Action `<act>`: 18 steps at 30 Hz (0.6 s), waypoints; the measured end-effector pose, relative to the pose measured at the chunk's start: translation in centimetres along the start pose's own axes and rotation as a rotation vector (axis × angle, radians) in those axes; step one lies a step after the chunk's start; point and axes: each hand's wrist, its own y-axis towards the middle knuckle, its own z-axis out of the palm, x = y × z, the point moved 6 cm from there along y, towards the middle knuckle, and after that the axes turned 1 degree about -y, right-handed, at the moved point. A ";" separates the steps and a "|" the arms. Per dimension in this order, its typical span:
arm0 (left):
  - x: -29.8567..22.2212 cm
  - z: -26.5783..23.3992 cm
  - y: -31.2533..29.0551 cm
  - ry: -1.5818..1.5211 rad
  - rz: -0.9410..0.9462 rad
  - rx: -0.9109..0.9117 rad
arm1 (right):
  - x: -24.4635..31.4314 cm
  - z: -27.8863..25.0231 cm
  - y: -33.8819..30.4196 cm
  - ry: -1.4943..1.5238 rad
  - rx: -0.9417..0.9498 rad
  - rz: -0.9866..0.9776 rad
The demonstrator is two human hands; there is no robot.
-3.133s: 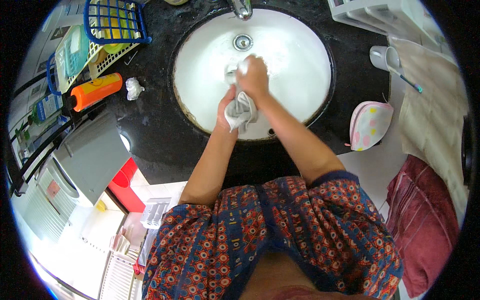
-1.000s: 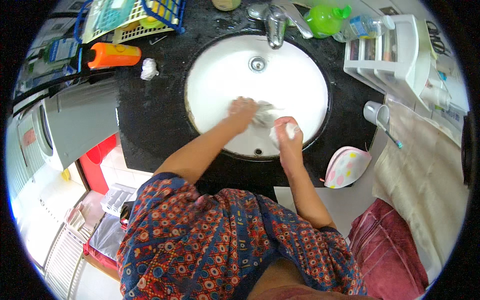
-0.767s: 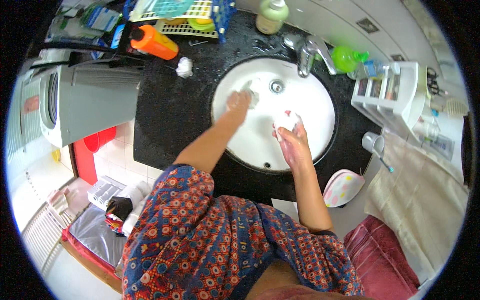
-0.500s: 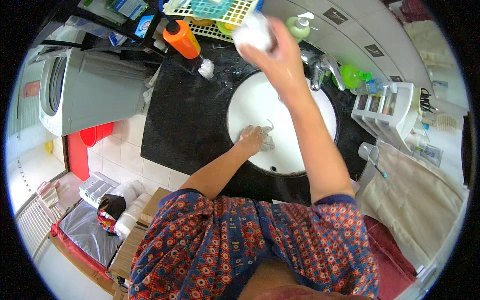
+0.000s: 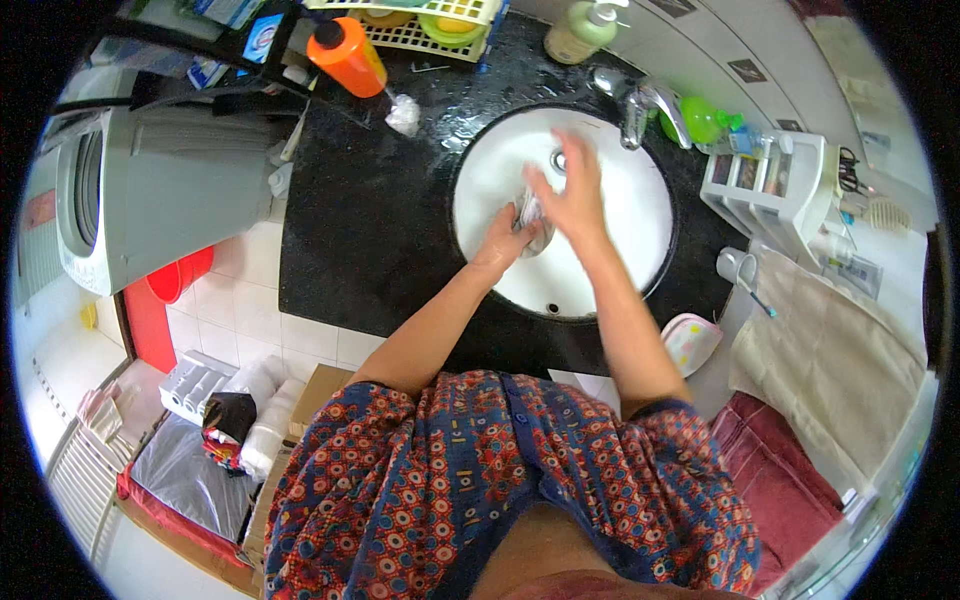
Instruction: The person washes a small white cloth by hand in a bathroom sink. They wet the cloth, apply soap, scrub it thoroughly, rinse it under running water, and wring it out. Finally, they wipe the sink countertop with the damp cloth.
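A thin, wet greyish-white cloth (image 5: 538,240) hangs bunched over the white oval sink (image 5: 635,260). My left hand (image 5: 505,240) is closed on its left side, fingers and thumb pinching it. Just to the right is my right hand (image 5: 577,190), fingers and thumb apart and slightly blurred, with nothing visible in it. Its thumb comes close to the cloth's upper end; whether they touch I cannot tell. Behind the fingers lies the drain (image 5: 560,160). A chrome faucet (image 5: 655,115) stands at the sink's far right rim.
On the black counter (image 5: 370,230), an orange bottle (image 5: 350,60) and a crumpled white wad (image 5: 403,115) stand far left. A pump bottle (image 5: 580,35), a basket rack (image 5: 420,38) and a green bottle (image 5: 700,120) line the back. White drawers (image 5: 765,185) and a cup (image 5: 735,265) are right.
My right hand has come down from the back of the counter into the sink area; the white object it held is no longer in it. My left hand has raised the cloth slightly farther from me.
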 end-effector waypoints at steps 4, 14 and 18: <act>2.0 1.9 0.7 -0.461 -0.054 0.063 | -7.9 4.4 -10.6 0.776 0.135 0.882; 6.6 4.3 5.1 -0.488 -0.206 -0.174 | -7.8 3.8 -9.9 0.066 -0.109 0.456; 6.0 6.9 5.8 -0.595 -0.415 -0.168 | -13.2 3.5 -10.5 0.188 -0.236 0.539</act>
